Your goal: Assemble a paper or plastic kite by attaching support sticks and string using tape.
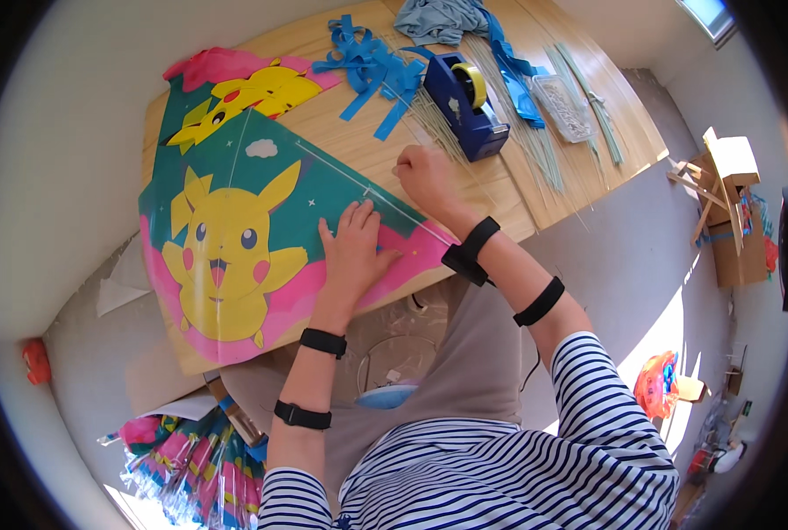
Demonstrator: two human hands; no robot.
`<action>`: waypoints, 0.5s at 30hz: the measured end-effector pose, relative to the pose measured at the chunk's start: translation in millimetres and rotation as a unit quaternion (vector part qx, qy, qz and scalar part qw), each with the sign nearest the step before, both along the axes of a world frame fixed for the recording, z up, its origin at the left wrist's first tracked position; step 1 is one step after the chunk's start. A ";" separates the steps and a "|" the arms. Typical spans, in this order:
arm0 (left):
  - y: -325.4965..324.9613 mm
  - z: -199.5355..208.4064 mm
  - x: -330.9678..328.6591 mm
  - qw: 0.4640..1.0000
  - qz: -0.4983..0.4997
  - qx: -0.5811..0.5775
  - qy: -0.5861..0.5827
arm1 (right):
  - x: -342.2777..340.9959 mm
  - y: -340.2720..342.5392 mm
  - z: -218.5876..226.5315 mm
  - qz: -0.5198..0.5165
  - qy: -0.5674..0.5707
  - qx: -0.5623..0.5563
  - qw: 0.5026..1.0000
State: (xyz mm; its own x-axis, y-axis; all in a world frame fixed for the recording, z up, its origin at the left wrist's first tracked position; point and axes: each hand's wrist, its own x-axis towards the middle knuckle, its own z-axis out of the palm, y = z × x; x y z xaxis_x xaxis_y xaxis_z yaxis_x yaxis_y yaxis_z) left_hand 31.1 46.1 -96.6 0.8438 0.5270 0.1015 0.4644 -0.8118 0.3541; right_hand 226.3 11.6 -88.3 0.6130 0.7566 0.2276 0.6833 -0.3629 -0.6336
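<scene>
A kite (261,194) with a yellow cartoon figure on green and pink sheeting lies spread on the wooden table. A thin pale rod (323,160) runs slantwise along its upper right edge. My left hand (355,252) rests flat on the kite's lower right part, fingers apart, fingertips just below the rod. Above the table, right of that edge, my right hand (431,181) is closed; whatever its fingers hold, if anything, is too small to make out. Beyond it stands a dark blue tape dispenser (464,115) with a yellowish roll (473,86).
Another printed sheet (279,88) lies crumpled at the far left. Blue strips (358,57), grey-blue cloth (438,19), bundles of thin rods (588,93) and a clear plastic box (561,108) occupy the far side. Several wrapped kites (195,459) lie below, left of my legs.
</scene>
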 end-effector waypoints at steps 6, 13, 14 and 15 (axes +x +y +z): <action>-2.8 2.4 2.3 1.000 -0.002 -0.013 0.014 | 108.6 -67.5 60.9 -0.273 0.004 0.125 0.954; -2.4 3.5 3.0 0.999 -0.004 -0.015 0.034 | 158.3 -74.9 52.8 -0.178 0.172 0.021 0.969; -2.7 2.9 2.2 0.999 -0.004 -0.014 0.033 | 159.1 -72.5 53.4 -0.169 0.174 0.019 0.970; -2.9 2.3 1.8 0.999 -0.003 -0.012 0.036 | 159.1 -71.2 53.4 -0.160 0.177 0.018 0.971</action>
